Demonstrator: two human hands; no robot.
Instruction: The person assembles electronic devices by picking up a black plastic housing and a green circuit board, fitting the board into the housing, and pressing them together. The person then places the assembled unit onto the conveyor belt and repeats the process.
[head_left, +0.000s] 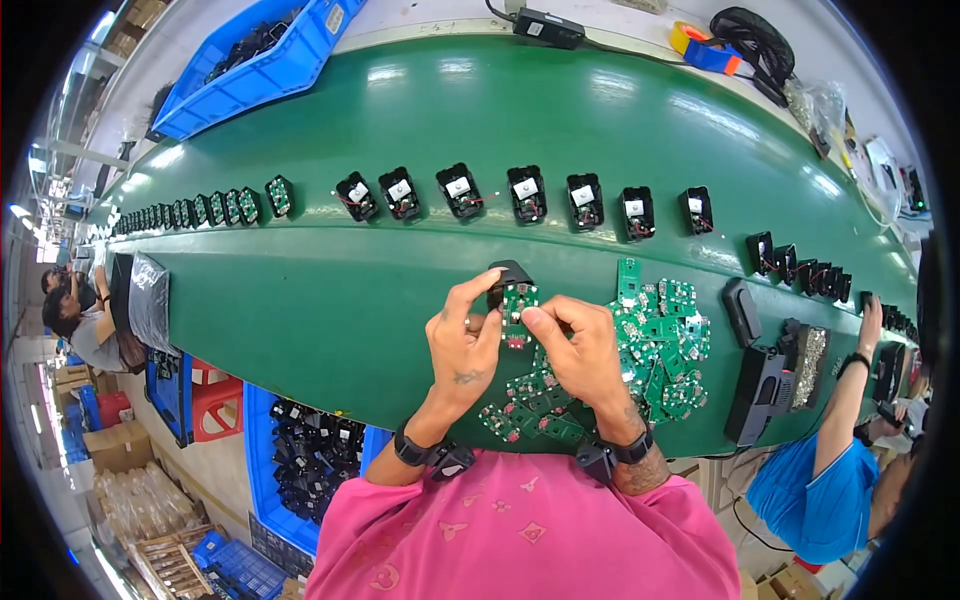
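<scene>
Between my hands, over the green work surface, is a green circuit board (520,300) set against a small black plastic housing (511,270). My left hand (465,335) grips the housing from its left side, a finger curled over the top. With thumb and fingertips, my right hand (578,345) pinches the board's right edge. Whether the board sits fully inside the housing I cannot tell. A loose pile of green circuit boards (665,335) lies beside and beneath my right hand. Beyond my hands, several open black housings (527,195) with white parts inside stand in a row.
More housings with green boards (230,207) line up at the far left. Black devices (760,385) stand right of the pile, near a co-worker in blue (820,490). A blue bin (290,400) of black parts is at my lower left; another blue bin (220,95) stands at the back.
</scene>
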